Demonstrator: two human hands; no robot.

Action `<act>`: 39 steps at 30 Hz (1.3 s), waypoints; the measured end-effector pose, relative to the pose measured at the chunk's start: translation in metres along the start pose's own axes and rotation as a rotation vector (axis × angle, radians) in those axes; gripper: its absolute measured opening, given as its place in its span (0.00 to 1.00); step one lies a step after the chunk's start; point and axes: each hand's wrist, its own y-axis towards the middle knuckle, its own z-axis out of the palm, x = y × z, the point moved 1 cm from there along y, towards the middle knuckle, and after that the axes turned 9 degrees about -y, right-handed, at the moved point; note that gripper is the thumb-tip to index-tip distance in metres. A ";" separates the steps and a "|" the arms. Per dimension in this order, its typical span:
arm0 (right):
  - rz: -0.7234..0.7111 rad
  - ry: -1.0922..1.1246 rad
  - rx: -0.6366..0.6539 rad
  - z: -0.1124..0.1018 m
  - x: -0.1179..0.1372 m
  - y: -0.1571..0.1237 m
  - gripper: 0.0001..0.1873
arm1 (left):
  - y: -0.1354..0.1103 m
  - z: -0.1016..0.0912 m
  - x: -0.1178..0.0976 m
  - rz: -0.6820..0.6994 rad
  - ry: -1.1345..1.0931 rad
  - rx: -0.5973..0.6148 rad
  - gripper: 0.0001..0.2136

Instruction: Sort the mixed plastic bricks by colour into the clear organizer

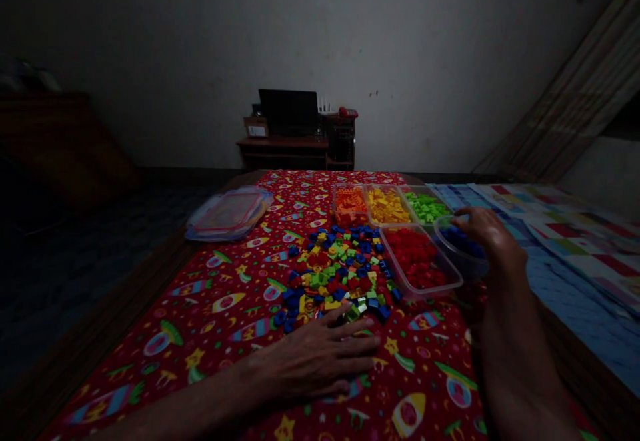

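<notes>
My left hand point(320, 354) lies flat on the red patterned cloth point(220, 307), fingers stretched toward the near edge of a heap of mixed coloured bricks point(340, 274). My right hand point(483, 227) reaches over a clear tub of blue bricks point(463, 247), fingers curled down at its rim; what they hold, if anything, is hidden. Beside it stands a tub of red bricks point(417, 257). Behind are tubs of orange bricks point(350, 205), yellow bricks point(387, 205) and green bricks point(426, 206).
A stack of clear lids point(227, 213) lies at the left on the cloth. A blue and patchwork sheet point(575, 241) covers the right side. A low desk with a dark screen point(290, 131) stands by the far wall. The room is dim.
</notes>
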 end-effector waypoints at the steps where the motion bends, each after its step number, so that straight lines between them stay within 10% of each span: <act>1: 0.011 0.005 -0.012 -0.002 0.003 0.000 0.15 | 0.000 0.002 0.004 -0.007 0.025 -0.002 0.18; 12: -0.162 0.147 0.024 -0.021 0.082 0.003 0.15 | 0.032 -0.004 0.082 -0.088 0.109 -0.151 0.19; 20: -0.442 0.128 0.073 -0.001 0.119 -0.012 0.12 | 0.017 -0.026 0.123 -0.413 -0.023 -0.452 0.20; 29: -0.657 0.192 0.294 0.015 0.161 -0.033 0.08 | -0.081 0.018 0.101 -0.818 -0.100 -0.517 0.32; 34: -0.759 0.286 0.245 0.057 0.180 -0.046 0.12 | -0.059 0.042 0.080 -0.807 -0.116 -0.482 0.36; 39: -0.851 0.334 0.247 0.078 0.187 -0.058 0.17 | -0.018 0.029 0.105 -0.737 -0.115 -0.550 0.34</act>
